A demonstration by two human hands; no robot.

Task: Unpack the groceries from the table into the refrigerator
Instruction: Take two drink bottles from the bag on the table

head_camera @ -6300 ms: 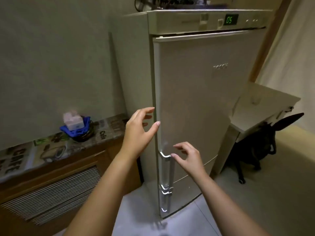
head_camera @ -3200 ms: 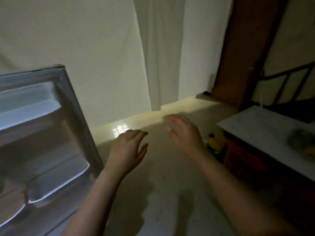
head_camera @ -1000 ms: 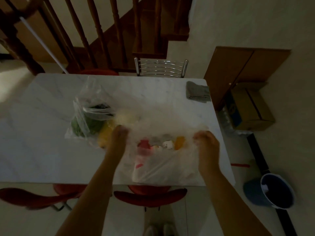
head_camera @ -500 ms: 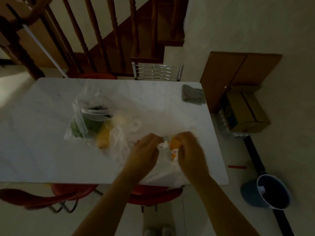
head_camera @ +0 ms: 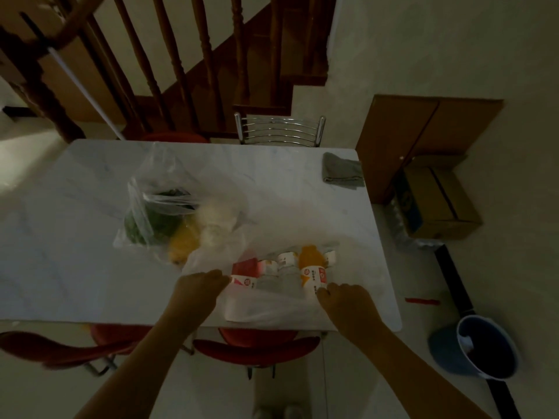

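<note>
Both hands grip the near plastic bag [head_camera: 272,306] at the table's [head_camera: 60,267] near edge: left hand [head_camera: 198,287], right hand [head_camera: 344,299]. Peel the mouth wide before lifting the bottles [head_camera: 284,269].

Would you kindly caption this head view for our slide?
Both hands, left hand and right hand, spread a clear bag of bottles on the table.

It was a home's dining area: a marble-topped surface [head_camera: 90,267] with red chairs [head_camera: 257,349] stood beside a wooden staircase [head_camera: 205,71], a cardboard box [head_camera: 438,204] and a blue bucket [head_camera: 475,346] on the tiled floor [head_camera: 408,267].
</note>
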